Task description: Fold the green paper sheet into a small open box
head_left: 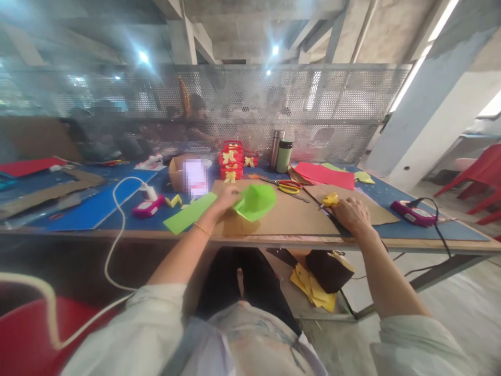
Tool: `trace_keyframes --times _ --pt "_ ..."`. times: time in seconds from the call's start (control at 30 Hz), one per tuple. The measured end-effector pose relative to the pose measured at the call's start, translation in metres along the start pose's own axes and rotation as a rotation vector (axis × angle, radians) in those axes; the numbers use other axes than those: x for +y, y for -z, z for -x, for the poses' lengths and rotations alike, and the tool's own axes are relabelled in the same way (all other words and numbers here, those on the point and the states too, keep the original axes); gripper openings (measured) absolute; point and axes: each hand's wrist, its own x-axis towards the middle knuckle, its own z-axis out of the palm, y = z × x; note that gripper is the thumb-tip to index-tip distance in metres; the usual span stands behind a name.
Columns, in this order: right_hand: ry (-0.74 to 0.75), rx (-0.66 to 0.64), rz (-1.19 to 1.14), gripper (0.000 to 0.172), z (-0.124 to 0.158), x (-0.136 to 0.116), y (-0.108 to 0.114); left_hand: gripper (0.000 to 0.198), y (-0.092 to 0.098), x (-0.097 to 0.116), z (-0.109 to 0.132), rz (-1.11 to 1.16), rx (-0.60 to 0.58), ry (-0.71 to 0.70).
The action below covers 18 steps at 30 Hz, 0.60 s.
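Note:
My left hand pinches the edge of a bright green folded paper piece, its fingers closed. The piece is tilted up above a brown cardboard sheet. A flat green strip lies just left of this hand. On the right, my right hand is closed on a yellow tool that looks like a glue gun; its grip is largely hidden under the fingers. Scissors with yellow and red handles lie on the cardboard between my hands and farther back.
Red boxes with yellow bows and two flasks stand at the back. Red sheets lie at the right rear. Purple power sockets with cords sit at both sides. A perforated metal screen rises behind the table.

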Motion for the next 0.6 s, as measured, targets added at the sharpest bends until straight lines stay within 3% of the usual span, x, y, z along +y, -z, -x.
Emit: trace_keyframes --times 0.1,0.17,0.23,0.33,0.4,0.5,0.6 --pt "0.075 0.137 -0.063 0.036 0.002 -0.019 0.029 0.011 0.003 0.018 0.000 -0.130 -0.107 -0.046" --pt "0.265 0.270 -0.249 0.034 0.006 -0.046 0.058 0.012 0.002 0.033 0.001 -0.233 -0.172 -0.062" --pt "0.517 0.285 -0.471 0.034 0.011 -0.081 0.085 0.011 -0.002 0.047 0.004 -0.337 -0.267 -0.116" --pt "0.760 0.183 -0.593 0.030 0.015 -0.132 0.110 0.011 -0.008 0.062 0.013 -0.417 -0.350 -0.246" --pt "0.833 0.010 -0.565 0.022 0.014 -0.157 0.113 0.009 -0.011 0.068 0.019 -0.380 -0.374 -0.353" --pt "0.849 -0.257 -0.522 0.013 0.010 -0.174 0.105 0.012 -0.009 0.072 0.028 -0.310 -0.351 -0.437" --pt "0.855 -0.371 -0.564 0.008 0.008 -0.174 0.097 0.015 -0.007 0.073 0.032 -0.275 -0.396 -0.323"
